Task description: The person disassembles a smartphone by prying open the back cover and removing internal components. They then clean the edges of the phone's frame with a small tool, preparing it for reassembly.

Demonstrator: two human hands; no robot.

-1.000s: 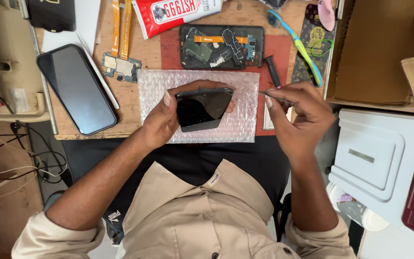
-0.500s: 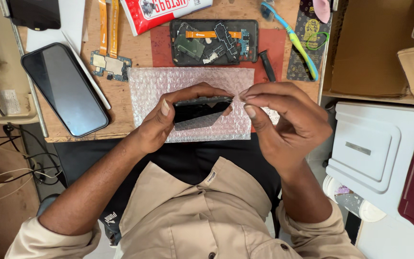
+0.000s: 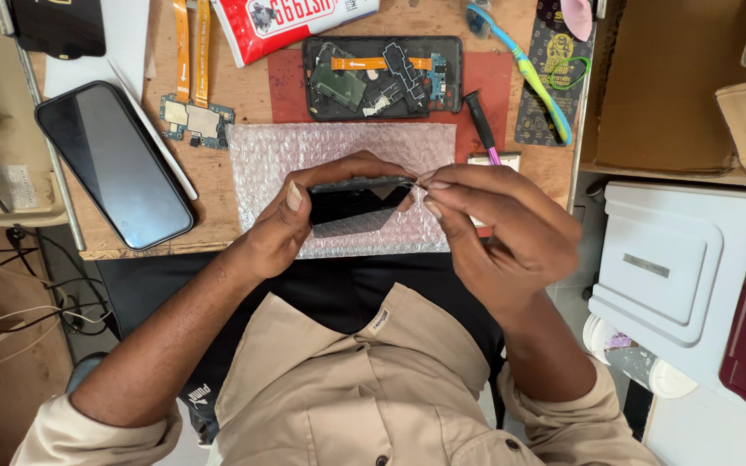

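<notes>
My left hand [image 3: 291, 226] wraps around the left end of one small black phone screen [image 3: 351, 205], thumb along its near-left corner and the other digits curled over the far edge — a full grip holding it just above the one sheet of bubble wrap [image 3: 338, 160] spread on the wooden table [image 3: 218, 185]. My right hand [image 3: 498, 233] meets the screen at its right end, thumb and forefinger pinched narrow at that far-right corner; whether something thin sits between those fingertips I cannot tell.

Counting the rest: one opened phone body [image 3: 382, 76] lies far of the bubble wrap on a red mat [image 3: 489, 82], its innards and an orange strip showing. One larger black phone [image 3: 114, 164] lies face up at the left, with one white stylus-like stick [image 3: 153, 129] beside it. Two orange flex ribbons [image 3: 192, 47] run side by side at the far left, and one small circuit board [image 3: 196, 119] lies just near of them. One red and white packet [image 3: 295, 22] lies at the far edge. One black-handled screwdriver [image 3: 482, 121] lies right of the opened phone, and one blue toothbrush [image 3: 528, 73] slants across a dark printed card [image 3: 554, 52] — both at the right edge of the table. One white box [image 3: 675, 259] stands well apart on the right.
</notes>
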